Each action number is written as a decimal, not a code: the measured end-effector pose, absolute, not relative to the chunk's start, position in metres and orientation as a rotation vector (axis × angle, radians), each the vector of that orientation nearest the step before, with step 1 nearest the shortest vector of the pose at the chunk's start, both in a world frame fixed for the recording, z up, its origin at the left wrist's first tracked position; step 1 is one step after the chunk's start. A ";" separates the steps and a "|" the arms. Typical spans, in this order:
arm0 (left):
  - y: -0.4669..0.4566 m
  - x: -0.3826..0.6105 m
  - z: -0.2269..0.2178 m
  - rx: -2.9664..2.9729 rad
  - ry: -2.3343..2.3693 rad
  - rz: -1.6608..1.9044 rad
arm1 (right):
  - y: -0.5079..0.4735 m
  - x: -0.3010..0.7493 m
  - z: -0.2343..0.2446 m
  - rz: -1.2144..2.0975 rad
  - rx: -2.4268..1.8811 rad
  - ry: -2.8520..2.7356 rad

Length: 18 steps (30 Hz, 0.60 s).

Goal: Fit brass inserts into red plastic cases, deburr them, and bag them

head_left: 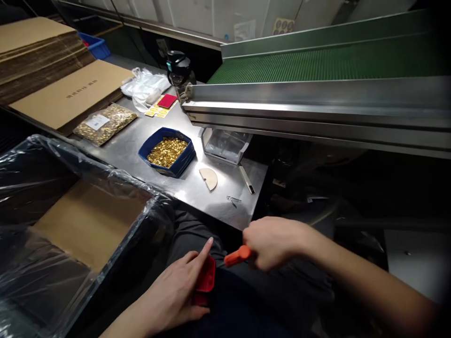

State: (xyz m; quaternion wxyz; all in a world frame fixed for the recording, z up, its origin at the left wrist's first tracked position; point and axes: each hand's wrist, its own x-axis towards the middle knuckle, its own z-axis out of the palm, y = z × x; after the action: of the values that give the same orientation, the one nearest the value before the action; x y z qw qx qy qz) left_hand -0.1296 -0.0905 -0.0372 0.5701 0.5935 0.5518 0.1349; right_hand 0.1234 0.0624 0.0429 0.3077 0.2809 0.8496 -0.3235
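My left hand (176,286) is wrapped around a small red plastic case (208,276) above my lap, with the index finger stretched along its top. Part of the case is hidden behind the fingers and palm. To its right, my right hand (276,241) is closed around an orange-handled tool (237,256). The handle's end points at the red case without touching it. The tool's working end is hidden by the fist, so its kind does not show.
A metal table (169,190) bears a blue bin (188,162) of brass-coloured pieces, a beige half-disc (209,179), a box cutter (247,179), and a bag of metal pieces (114,117). A green conveyor (299,61) rises at right. A plastic-lined crate (120,173) stands left.
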 end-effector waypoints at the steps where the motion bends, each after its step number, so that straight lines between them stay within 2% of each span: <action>1: -0.089 -0.131 -0.039 1.372 1.303 0.328 | 0.060 0.121 0.045 -0.824 0.720 2.244; 3: -0.091 -0.138 -0.048 1.208 1.377 0.414 | 0.052 0.125 0.044 -0.794 0.746 2.210; 6: -0.100 -0.151 -0.064 0.627 1.408 0.661 | 0.041 0.158 0.028 -0.735 0.950 2.311; 10: -0.100 -0.147 -0.077 -0.161 1.257 0.883 | 0.051 0.211 -0.020 -0.197 1.320 2.508; 12: -0.091 -0.135 -0.079 -0.278 1.252 0.909 | 0.070 0.225 -0.049 -0.065 1.419 2.479; 18: -0.063 -0.107 -0.078 -0.253 1.138 0.917 | 0.144 0.236 -0.119 -0.064 1.633 2.382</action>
State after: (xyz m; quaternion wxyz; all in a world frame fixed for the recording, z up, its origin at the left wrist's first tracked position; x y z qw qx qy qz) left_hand -0.1069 -0.0629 -0.0782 0.7375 -0.1153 0.5182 0.4174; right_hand 0.2363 0.1442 -0.1192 0.1264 0.5608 0.8180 -0.0219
